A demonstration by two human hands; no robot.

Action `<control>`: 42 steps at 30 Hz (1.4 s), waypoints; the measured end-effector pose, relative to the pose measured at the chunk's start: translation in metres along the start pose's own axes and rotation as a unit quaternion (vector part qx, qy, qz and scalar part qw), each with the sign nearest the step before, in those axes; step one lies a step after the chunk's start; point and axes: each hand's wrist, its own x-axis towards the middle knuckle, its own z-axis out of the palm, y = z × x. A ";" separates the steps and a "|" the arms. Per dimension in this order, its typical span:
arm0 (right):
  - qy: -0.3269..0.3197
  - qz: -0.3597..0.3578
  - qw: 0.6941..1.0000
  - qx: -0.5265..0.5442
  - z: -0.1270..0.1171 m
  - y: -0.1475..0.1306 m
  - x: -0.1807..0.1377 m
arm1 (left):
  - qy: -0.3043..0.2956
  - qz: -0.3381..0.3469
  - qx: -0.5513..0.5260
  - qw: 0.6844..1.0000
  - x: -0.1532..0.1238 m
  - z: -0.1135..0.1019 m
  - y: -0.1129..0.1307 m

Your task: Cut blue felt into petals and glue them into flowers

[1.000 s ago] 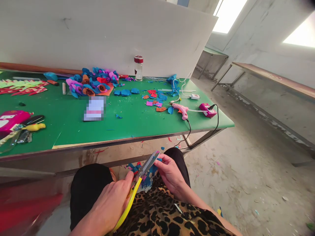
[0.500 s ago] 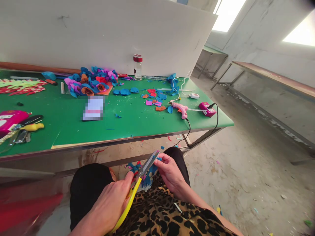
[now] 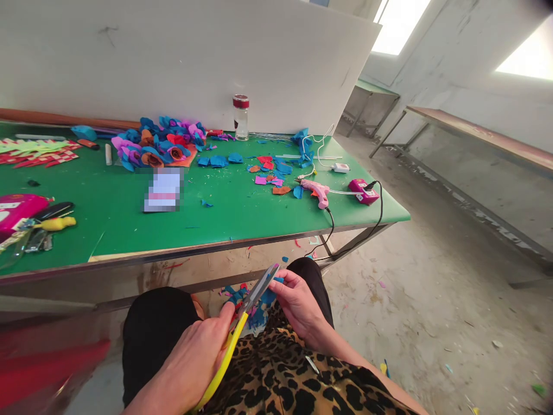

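Note:
Over my lap, my left hand (image 3: 203, 346) is wrapped round the yellow handle of a pair of scissors (image 3: 237, 340), whose blades point up and away to the right. My right hand (image 3: 298, 300) pinches a small piece of blue paper (image 3: 269, 295) between thumb and fingertips, right beside the blade tips. The blades lie across this paper and partly cover it. Whether they cut into it I cannot make out. Below the blades, blue, red and purple paper scraps (image 3: 257, 318) lie between my knees.
On the green table (image 3: 129, 236) ahead lie a bunch of paper flowers (image 3: 158, 144), loose blue petals (image 3: 219, 161), a pink glue gun (image 3: 317, 192) with its cord, and a pink box (image 3: 363, 192). A red-lidded jar (image 3: 241, 118) stands at the back. Pliers and tools (image 3: 47, 225) lie at left.

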 end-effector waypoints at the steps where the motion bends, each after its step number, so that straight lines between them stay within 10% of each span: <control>1: -0.001 0.001 1.000 0.002 0.000 0.000 0.000 | -0.001 0.004 -0.006 1.000 0.000 0.001 0.000; 14: -0.008 -0.002 1.000 -0.009 -0.002 0.001 0.002 | 0.019 0.027 -0.150 0.988 -0.001 0.009 -0.002; 31: 0.004 -0.022 0.995 0.100 0.039 -0.011 0.020 | 0.346 -0.047 -0.388 0.853 0.065 -0.007 0.030; 36: -0.002 -0.001 0.991 0.132 0.022 -0.026 0.027 | 0.318 -0.027 -0.436 0.841 0.061 -0.041 0.027; 42: -0.115 0.009 0.992 -0.043 0.021 -0.041 0.030 | 0.223 0.000 -0.380 0.898 0.054 -0.073 0.029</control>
